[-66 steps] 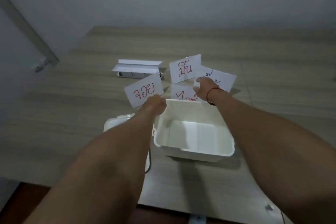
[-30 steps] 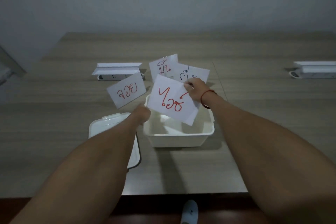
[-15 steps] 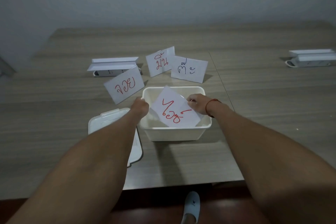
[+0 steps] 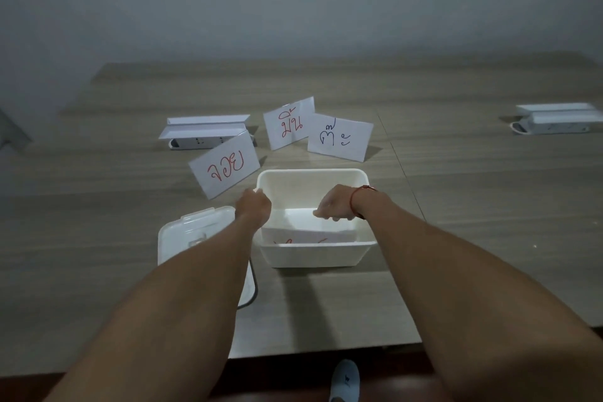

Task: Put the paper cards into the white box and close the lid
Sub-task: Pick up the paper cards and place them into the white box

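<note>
The white box [image 4: 315, 251] stands open near the front edge of the wooden table [image 4: 473, 206], its interior facing up. Inside it lies 1 paper card with red writing [image 4: 308, 233], resting at a slant against the near wall so that only the top of its lettering shows above the rim. The right hand [image 4: 336, 206], wearing a red string bracelet [image 4: 357, 201] at the wrist, reaches down into the box with its fingers curled together just above the card; whether the fingertips still pinch the paper cannot be told from this angle. The left hand [image 4: 254, 208] closes on the far left corner of the box rim, fingers wrapped over the edge. The translucent lid [image 4: 192, 235] lies flat on the table just to the left of the box, partly hidden under the left forearm. Beyond the box, 3 more cards stand propped up: a card with red script [image 4: 225, 165] at far left, touching nothing visible but close to the box corner; a second red-lettered card [image 4: 288, 122] behind it at centre; and a card with blue script [image 4: 339, 137] to the right, overlapping the second card's edge. A white power strip [image 4: 205, 132] sits farther left, and another white power strip [image 4: 554, 122] lies at the far right edge. A white shoe [image 4: 344, 382] shows below the table.
</note>
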A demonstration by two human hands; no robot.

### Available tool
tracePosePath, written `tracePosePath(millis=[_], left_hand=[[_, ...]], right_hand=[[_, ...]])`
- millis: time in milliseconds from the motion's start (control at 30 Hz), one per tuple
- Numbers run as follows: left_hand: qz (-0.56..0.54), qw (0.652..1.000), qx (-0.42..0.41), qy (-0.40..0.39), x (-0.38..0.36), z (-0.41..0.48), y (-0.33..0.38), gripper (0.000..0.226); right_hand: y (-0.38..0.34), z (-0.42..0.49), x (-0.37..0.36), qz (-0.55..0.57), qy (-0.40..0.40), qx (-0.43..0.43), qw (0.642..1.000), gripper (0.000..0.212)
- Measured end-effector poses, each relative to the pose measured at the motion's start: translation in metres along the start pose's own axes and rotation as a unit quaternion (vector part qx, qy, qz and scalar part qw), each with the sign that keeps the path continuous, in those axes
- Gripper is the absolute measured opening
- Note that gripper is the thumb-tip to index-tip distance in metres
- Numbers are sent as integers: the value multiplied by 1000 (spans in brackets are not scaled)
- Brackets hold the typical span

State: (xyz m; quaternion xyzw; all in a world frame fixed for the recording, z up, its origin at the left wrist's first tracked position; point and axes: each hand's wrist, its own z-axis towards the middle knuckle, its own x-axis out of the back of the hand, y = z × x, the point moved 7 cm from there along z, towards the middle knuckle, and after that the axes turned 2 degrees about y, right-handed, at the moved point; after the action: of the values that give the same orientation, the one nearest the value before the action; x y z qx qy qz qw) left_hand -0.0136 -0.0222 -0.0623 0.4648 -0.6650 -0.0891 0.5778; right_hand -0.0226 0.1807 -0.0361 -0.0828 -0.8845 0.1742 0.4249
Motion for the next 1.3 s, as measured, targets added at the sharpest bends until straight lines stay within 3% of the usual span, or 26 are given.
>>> tracePosePath(millis=[133, 300, 533, 733, 933, 1067, 1133, 1300], left_hand=[[51, 997, -45, 32, -3, 12, 6, 48], [75, 992, -76, 70, -10, 36, 29, 47], [95, 988, -58, 109, -16, 86, 60, 47], [116, 982, -42, 143, -18, 115, 83, 48], [118, 980, -40, 154, -23, 124, 86, 49], [103, 983, -41, 143, -22, 126, 84, 48], [93, 986, -41, 131, -22, 125, 84, 47], [58, 993, -44, 95, -21, 114, 76, 42]], right_hand=[[11, 11, 52, 16, 187, -1, 982, 38], [29, 44, 96, 41, 295, -30, 954, 26], [36, 111, 139, -30, 341, -35, 939, 37], [50, 164, 166, -14, 312, -53, 948, 53], [59, 191, 176, 37, 308, -120, 943, 30], [48, 193, 174, 42, 301, -83, 949, 29], [40, 185, 177, -3, 331, -45, 943, 27], [17, 140, 197, -59, 463, 15, 885, 32]])
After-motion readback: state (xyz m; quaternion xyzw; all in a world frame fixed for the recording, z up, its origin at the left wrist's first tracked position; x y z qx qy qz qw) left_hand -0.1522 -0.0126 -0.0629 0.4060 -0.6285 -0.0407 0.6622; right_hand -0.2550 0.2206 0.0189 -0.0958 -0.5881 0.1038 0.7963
